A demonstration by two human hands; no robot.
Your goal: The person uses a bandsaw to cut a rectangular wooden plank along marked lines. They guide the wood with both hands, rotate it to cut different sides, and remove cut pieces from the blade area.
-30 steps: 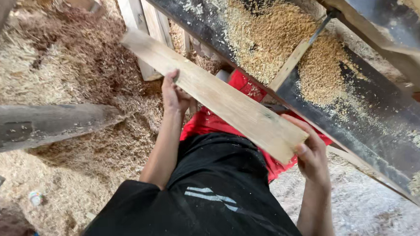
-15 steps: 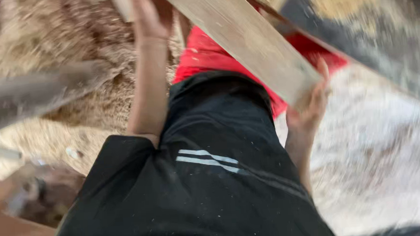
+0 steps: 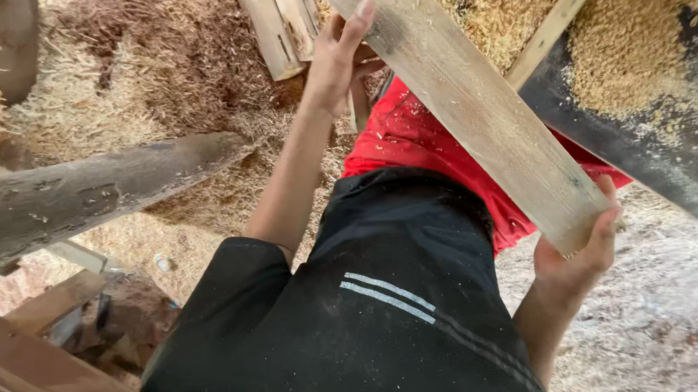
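- Shifted since prev frames: wooden plank [image 3: 473,108] now closer in and steeper across view, near end down by right hip.
- Gripping plank w/ both hands: left hand [image 3: 336,55] clasping its far edge, right hand [image 3: 582,250] cupped under near end.
- Carrying in progress; plank not yet set down anywhere.
- Lying nearby: log [image 3: 82,196] at left, sawdust-covered machine bed [image 3: 642,97] at right, offcuts [image 3: 282,22] ahead, shavings underfoot crowding the way.

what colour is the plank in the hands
Pale tan bare wood, dusted with sawdust; the plank shows in the head view.
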